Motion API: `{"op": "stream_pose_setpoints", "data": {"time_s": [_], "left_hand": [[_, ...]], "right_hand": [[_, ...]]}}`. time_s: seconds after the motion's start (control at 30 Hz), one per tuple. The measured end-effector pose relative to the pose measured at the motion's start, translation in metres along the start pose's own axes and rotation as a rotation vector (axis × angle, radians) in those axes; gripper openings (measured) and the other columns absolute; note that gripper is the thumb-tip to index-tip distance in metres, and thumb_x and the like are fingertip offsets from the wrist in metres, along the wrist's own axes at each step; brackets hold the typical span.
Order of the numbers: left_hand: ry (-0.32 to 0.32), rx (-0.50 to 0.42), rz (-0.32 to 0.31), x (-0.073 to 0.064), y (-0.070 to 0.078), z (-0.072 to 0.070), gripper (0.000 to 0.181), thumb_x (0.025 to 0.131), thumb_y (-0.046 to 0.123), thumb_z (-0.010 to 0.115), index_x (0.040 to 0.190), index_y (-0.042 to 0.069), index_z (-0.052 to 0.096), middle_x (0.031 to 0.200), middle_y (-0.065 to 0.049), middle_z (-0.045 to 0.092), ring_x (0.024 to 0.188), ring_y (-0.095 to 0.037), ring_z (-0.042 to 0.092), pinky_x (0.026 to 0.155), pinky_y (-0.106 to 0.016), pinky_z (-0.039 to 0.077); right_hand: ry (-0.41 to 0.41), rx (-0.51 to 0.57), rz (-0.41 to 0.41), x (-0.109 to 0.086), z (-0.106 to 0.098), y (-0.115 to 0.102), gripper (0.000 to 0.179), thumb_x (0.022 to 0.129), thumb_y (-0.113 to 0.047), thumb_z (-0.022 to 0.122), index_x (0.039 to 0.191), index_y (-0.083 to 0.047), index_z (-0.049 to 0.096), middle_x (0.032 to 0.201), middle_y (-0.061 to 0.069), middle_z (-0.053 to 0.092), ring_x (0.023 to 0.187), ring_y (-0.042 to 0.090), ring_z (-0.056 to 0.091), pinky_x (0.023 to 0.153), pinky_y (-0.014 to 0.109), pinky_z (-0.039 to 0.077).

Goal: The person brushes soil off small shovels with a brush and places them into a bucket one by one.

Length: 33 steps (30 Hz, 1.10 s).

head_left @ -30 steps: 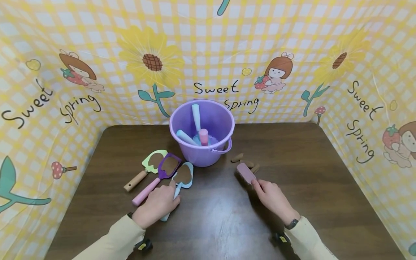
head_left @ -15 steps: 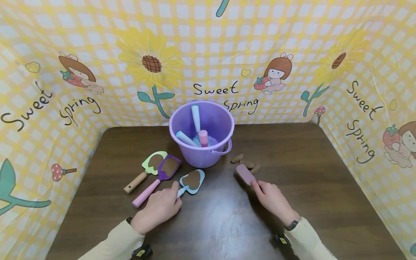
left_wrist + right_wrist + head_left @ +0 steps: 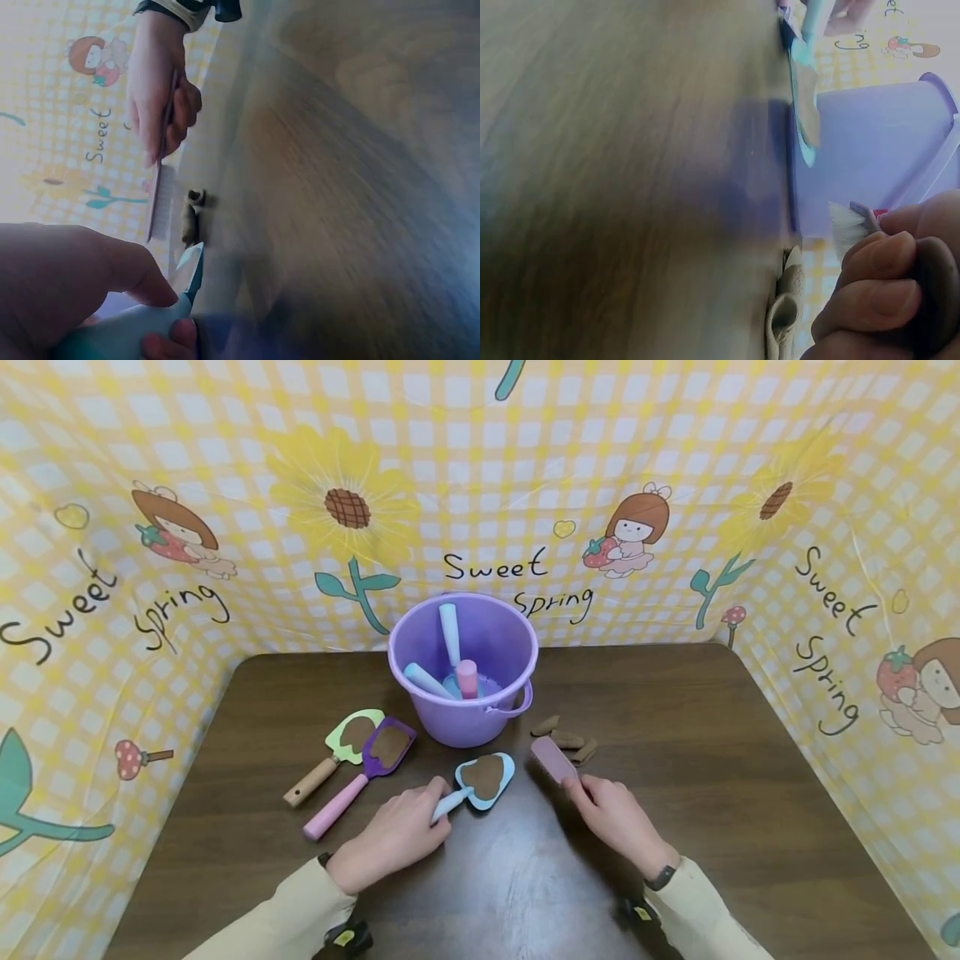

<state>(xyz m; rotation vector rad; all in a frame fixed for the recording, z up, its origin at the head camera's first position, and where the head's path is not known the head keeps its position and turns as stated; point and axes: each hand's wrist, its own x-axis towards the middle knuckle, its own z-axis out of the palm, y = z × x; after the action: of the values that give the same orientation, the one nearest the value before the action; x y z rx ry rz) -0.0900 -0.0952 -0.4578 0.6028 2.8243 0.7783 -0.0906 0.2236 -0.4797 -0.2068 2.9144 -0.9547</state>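
My left hand (image 3: 390,837) grips the handle of a light blue toy shovel (image 3: 483,778), whose flat blade bears a brown patch. In the left wrist view, the thumb lies along that handle and the blade points toward the brown curled pieces (image 3: 189,221). My right hand (image 3: 621,825) holds a pink brush (image 3: 553,762) with pale bristles (image 3: 846,225) facing down. Several brown curled pieces (image 3: 567,740) lie on the table just beyond the brush head. Between brush and left hand sits the shovel blade, apart from the pieces. Fingers hide most of both handles.
A purple bucket (image 3: 465,722) stands behind the shovel, with light blue handles (image 3: 427,681) and a pink handle (image 3: 467,678) inside. Left of it lie a green shovel (image 3: 341,745) with a wooden handle and a purple one (image 3: 388,750) with a pink handle. Patterned cloth (image 3: 480,468) encloses the table.
My left hand has carried the light blue shovel rightward, from beside the purple shovel to near the brush. My right hand with the brush has shifted slightly left.
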Motion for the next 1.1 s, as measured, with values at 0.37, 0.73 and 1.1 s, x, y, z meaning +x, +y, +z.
{"op": "stream_pose_setpoints", "data": {"time_s": [0.37,0.73,1.1], "left_hand": [[0.038,-0.079,0.036,0.022,0.020,0.006,0.016,0.090,0.006,0.070,0.105,0.007,0.064,0.076,0.002,0.057,0.061,-0.015,0.051,0.054,-0.031,0.044],[0.059,-0.098,0.090,0.032,0.033,0.009,0.014,0.094,0.004,0.069,0.106,0.003,0.062,0.083,-0.004,0.062,0.066,-0.016,0.055,0.058,-0.032,0.048],[0.086,-0.095,0.137,0.035,0.036,0.008,0.010,0.095,0.003,0.069,0.104,0.001,0.065,0.081,-0.004,0.062,0.068,-0.018,0.059,0.060,-0.036,0.050]], "right_hand": [[-0.063,0.097,-0.071,0.002,0.009,-0.019,0.043,0.110,-0.036,0.054,0.071,-0.018,0.052,0.053,-0.011,0.050,0.044,0.006,0.050,0.045,0.026,0.041],[-0.039,0.059,-0.194,0.004,0.019,-0.026,0.037,0.107,-0.035,0.060,0.073,-0.021,0.053,0.058,-0.014,0.044,0.048,0.001,0.042,0.046,0.023,0.037],[0.074,-0.015,-0.150,0.004,0.019,-0.023,0.039,0.103,-0.027,0.067,0.068,-0.019,0.051,0.058,-0.012,0.038,0.049,0.005,0.038,0.048,0.024,0.032]]}}
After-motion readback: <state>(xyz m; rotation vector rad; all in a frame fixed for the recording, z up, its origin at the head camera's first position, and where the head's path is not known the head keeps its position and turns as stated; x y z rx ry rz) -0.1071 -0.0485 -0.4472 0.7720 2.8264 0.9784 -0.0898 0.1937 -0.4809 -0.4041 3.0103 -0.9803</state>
